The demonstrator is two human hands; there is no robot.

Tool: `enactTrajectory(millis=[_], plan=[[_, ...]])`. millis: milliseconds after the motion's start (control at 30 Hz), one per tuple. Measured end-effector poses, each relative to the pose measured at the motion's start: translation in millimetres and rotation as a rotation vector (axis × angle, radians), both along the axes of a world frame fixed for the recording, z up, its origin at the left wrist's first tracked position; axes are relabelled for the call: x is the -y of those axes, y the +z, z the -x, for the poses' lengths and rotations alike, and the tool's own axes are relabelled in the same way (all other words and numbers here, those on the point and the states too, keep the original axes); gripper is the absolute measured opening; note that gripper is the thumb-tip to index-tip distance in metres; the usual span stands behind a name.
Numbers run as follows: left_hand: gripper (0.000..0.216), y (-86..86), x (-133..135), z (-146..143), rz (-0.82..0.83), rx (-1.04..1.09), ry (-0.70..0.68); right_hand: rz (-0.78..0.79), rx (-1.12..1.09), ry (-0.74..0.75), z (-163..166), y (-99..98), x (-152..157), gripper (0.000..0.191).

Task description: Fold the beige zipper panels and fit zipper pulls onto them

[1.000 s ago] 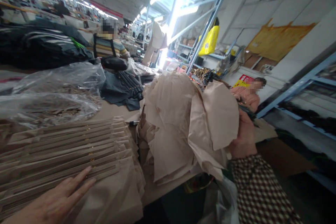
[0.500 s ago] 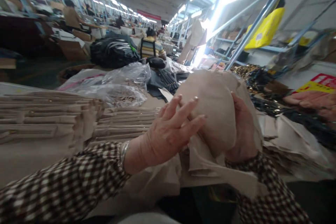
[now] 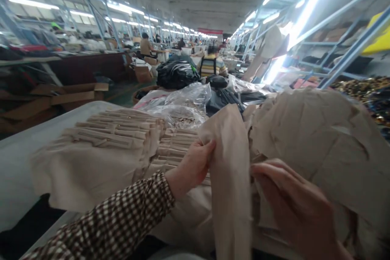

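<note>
A long beige fabric piece (image 3: pixel 230 170) hangs upright in front of me. My left hand (image 3: pixel 195 162) is closed on its left edge, the thumb lying on the front face and the other fingers behind. At its right edge, my right hand (image 3: pixel 292 199) is closed with fingertips pinched together on the fabric; motion blurs this hand a little. Behind my left hand lie overlapped beige fabric pieces (image 3: pixel 173 146) in a row. A larger spread of layered beige pieces (image 3: pixel 103 138) is farther left. Close behind my right hand rises a big rounded heap of beige fabric (image 3: pixel 310 138).
Clear plastic bags (image 3: pixel 185 101) and black material (image 3: pixel 224 99) lie beyond the rows. An open cardboard box (image 3: pixel 73 97) stands at left. A blue metal frame (image 3: pixel 359 44) slants up at right. Farther off sits a person in a striped top (image 3: pixel 210 65).
My view has swung left. My left hand went from spread fingers to gripping the fabric's edge. My right hand has moved from the rounded beige bundle to the long piece's right edge.
</note>
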State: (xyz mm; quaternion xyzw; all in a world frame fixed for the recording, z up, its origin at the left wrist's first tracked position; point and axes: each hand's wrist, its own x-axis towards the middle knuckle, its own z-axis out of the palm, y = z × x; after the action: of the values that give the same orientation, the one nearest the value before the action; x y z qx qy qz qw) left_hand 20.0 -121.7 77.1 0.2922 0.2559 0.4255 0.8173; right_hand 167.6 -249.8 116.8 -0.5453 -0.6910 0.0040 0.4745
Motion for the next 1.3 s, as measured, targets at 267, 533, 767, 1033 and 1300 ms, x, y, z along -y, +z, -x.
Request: enactTrajectory(millis=[267,533,767,1033,1300], plan=[[0.029,-4.1,10.8,-5.1,0.093,0.074,-0.005,0.289,-0.742,-0.070,-3.7,-35.9,-28.2,0.035],[0.027,-3.6,14.9,-4.8,0.127,0.058,0.031,0.409,-1.009,0.001,9.2,-44.0,-32.2,0.047],[0.033,-5.3,24.4,-7.7,0.099,0.052,-0.001,0.298,-0.568,-0.029,12.9,-42.3,-39.1,0.036],[0.035,-7.3,27.5,-0.9,0.056,0.039,-0.030,0.380,-0.759,-0.086,-7.2,-27.1,-45.5,0.031],[0.032,-13.4,12.2,7.0,-0.078,-0.128,0.072,0.404,-0.571,-0.090,-21.3,-8.8,-46.7,0.032]])
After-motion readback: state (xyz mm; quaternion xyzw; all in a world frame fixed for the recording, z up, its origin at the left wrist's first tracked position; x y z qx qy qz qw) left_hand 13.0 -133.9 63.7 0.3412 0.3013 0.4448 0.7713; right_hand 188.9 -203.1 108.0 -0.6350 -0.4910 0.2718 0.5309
